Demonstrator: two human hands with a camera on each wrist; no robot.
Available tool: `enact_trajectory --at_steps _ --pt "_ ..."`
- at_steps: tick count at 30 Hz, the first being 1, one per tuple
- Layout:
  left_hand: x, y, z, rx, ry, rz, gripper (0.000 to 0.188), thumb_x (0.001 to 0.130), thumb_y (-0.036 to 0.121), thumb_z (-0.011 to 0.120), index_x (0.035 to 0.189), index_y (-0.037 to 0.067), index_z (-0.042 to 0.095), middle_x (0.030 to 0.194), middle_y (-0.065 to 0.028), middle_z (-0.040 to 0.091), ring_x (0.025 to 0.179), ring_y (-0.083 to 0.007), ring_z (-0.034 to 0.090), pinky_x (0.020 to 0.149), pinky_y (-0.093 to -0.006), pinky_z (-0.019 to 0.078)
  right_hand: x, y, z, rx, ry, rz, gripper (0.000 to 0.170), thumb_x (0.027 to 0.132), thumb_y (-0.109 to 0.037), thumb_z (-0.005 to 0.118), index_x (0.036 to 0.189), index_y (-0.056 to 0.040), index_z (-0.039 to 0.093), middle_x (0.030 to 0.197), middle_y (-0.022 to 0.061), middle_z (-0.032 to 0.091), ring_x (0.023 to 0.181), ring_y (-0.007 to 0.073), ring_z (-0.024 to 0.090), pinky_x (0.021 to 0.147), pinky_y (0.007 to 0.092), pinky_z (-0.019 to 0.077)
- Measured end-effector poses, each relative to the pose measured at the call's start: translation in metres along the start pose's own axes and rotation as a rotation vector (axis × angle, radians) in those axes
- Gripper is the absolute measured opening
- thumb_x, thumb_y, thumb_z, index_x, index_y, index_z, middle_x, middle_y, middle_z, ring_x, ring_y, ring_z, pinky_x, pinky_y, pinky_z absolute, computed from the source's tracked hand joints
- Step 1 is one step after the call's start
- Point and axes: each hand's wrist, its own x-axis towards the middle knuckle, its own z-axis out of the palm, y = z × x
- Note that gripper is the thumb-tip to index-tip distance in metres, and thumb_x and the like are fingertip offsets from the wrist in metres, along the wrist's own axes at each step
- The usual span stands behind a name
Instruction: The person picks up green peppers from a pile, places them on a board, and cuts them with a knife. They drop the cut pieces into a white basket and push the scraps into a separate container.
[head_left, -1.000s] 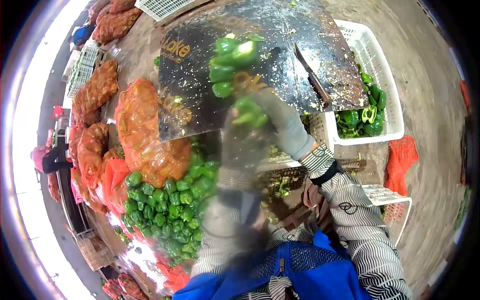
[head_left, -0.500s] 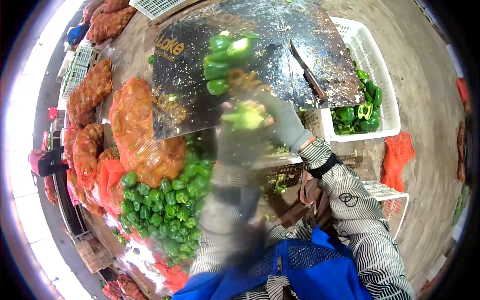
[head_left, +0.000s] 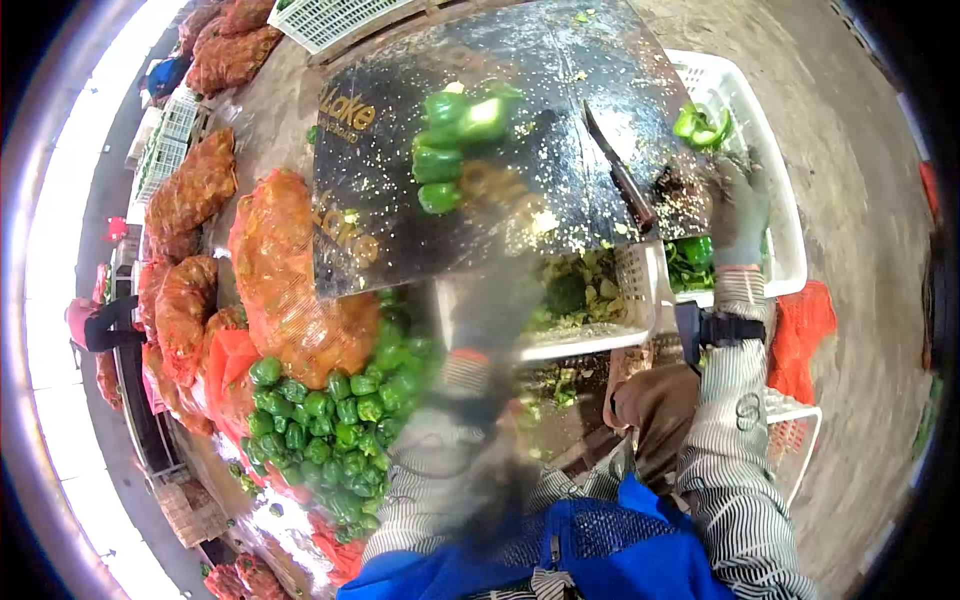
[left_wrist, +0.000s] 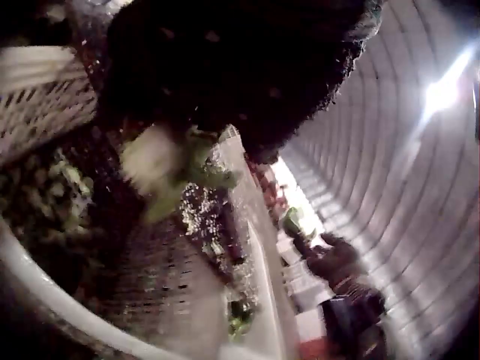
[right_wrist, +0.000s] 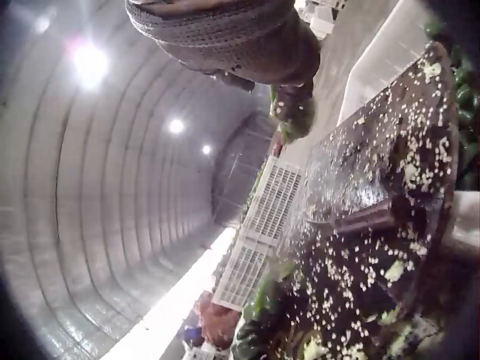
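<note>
The right hand [head_left: 740, 208] pinches a pepper [head_left: 700, 131]; dropped too soon, it might miss the crate [head_left: 795, 245]. Left hand's [left_wrist: 232, 67] fingers: can't tell.

Pepper [head_left: 702, 129] apparently in right hand [head_left: 741, 205]

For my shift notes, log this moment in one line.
Right hand: holding cut green pepper at white crate | left hand: grip unclear | knife: lying on board | other peppers: grouped on board
</note>
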Motion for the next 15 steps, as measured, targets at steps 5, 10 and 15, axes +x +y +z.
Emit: enact_trajectory --at_steps 5,10,15 --pt "0.044 -0.05 -0.009 -0.264 0.331 -0.624 0.054 0.085 0.042 0.071 0.122 0.007 0.055 0.119 -0.0166 0.062 0.111 -0.0322 0.06 0.096 -0.0427 0.0484 0.002 0.009 -0.006 -0.304 -0.228 -0.027 0.044 0.089 -0.004 0.056 0.133 0.0007 0.053 0.109 0.0081 0.062 0.084 0.0122 0.058 0.073 0.0243 0.0495" --pt "0.092 -0.111 0.017 -0.041 0.302 -0.867 0.06 0.08 0.047 0.068 0.124 0.01 0.053 0.123 -0.0148 0.057 0.115 -0.0351 0.055 0.095 -0.0475 0.047 -0.013 0.02 0.007 -0.685 -0.473 -0.102 0.042 0.089 -0.008 0.058 0.13 -0.0005 0.056 0.117 0.018 0.066 0.106 0.0239 0.063 0.092 0.0327 0.0491" --pt "0.087 -0.103 0.014 -0.495 0.204 -0.694 0.059 0.082 0.041 0.07 0.129 0.01 0.052 0.122 -0.015 0.058 0.11 -0.0318 0.059 0.091 -0.0437 0.0504 -0.048 0.024 0.027 -0.79 -0.687 -0.185 0.04 0.087 -0.007 0.055 0.127 0.0005 0.057 0.119 0.0199 0.064 0.11 0.0322 0.062 0.101 0.0383 0.0457"
